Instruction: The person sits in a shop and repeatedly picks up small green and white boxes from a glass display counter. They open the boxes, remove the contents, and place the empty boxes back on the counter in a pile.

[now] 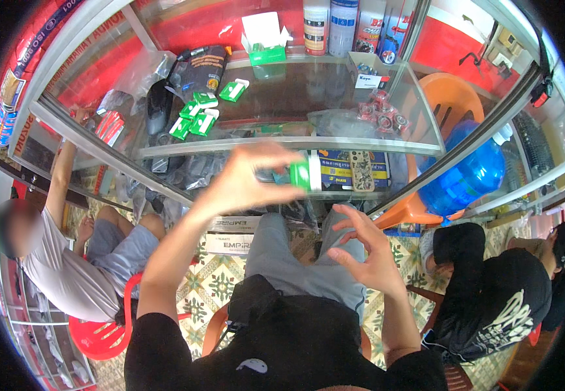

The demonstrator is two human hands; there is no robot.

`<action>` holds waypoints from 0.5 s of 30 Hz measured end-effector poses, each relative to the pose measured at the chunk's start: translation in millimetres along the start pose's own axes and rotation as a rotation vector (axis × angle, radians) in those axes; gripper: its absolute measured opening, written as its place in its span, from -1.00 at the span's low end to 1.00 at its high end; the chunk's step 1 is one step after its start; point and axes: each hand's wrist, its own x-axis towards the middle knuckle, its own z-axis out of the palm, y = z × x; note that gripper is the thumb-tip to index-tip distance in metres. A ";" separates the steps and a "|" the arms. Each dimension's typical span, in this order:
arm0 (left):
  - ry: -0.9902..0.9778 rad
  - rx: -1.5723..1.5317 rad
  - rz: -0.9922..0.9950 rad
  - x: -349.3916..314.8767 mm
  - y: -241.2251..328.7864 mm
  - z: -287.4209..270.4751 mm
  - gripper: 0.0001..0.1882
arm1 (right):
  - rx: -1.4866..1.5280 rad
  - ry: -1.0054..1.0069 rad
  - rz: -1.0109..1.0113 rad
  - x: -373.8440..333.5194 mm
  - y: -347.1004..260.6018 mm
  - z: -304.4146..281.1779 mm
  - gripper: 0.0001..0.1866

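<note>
My left hand (242, 179) is raised in front of the glass case and grips a small green and white box (303, 176) between thumb and fingers. Some motion blur softens the hand. Over my right thigh hovers my right hand (368, 251), empty, with its fingers apart and curved. On the glass shelf (282, 114) lie several similar green and white boxes (194, 117), one of them (233, 90) apart from the rest. Behind them stands an open green and white carton (266, 45) with its flap up.
Spray cans (342, 29) line the upper shelf, with red-capped round parts (383, 112) at its right. A patterned phone (362, 171) lies beneath. At right are a blue water jug (468, 169) and an orange chair (452, 101). People sit on both sides; one reaches into the case at left.
</note>
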 end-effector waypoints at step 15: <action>0.353 0.840 -0.292 176.6 -182.2 -119.8 -0.19 | -0.097 0.075 0.128 -13.8 21.1 -6.5 -0.59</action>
